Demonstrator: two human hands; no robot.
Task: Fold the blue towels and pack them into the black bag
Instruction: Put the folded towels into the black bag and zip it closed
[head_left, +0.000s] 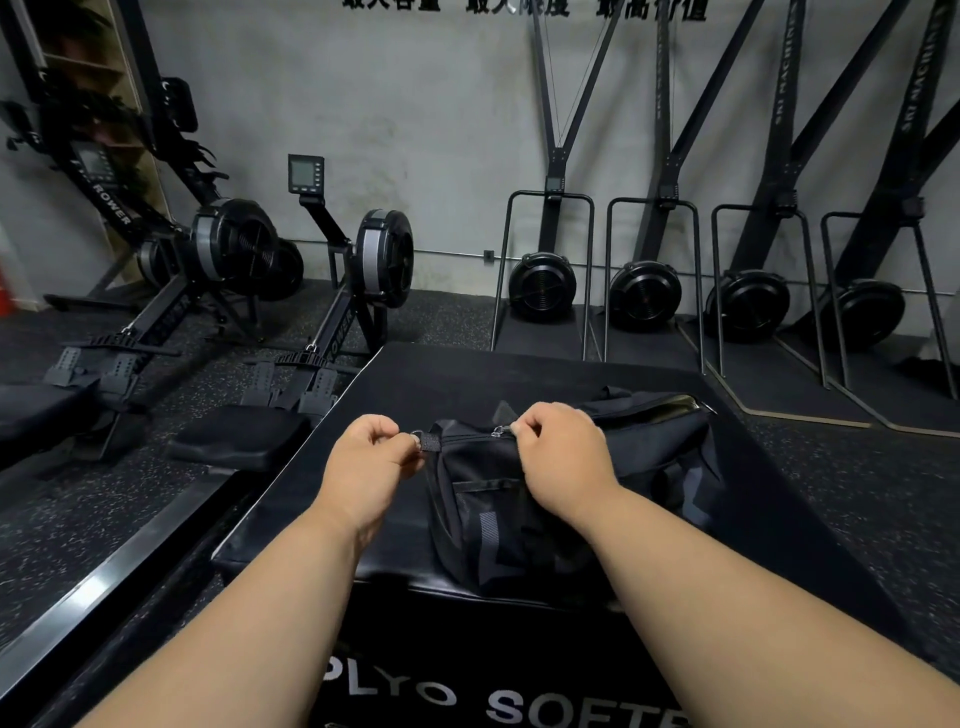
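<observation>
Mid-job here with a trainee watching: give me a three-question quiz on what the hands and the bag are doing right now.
1. True or false: the black bag lies on the gym floor.
2. What does the right hand pinch? A) zipper pull B) towel C) shoulder strap
3. What does the left hand hold?

Key:
1. False; it lies on the black plyo box.
2. A, the zipper pull.
3. The strap tab with its metal ring at the bag's near end.

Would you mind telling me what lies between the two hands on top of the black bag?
In the head view, between the left hand and the right hand runs the closed stretch of the black bag's zipper, starting at a strap tab; nothing else.
</observation>
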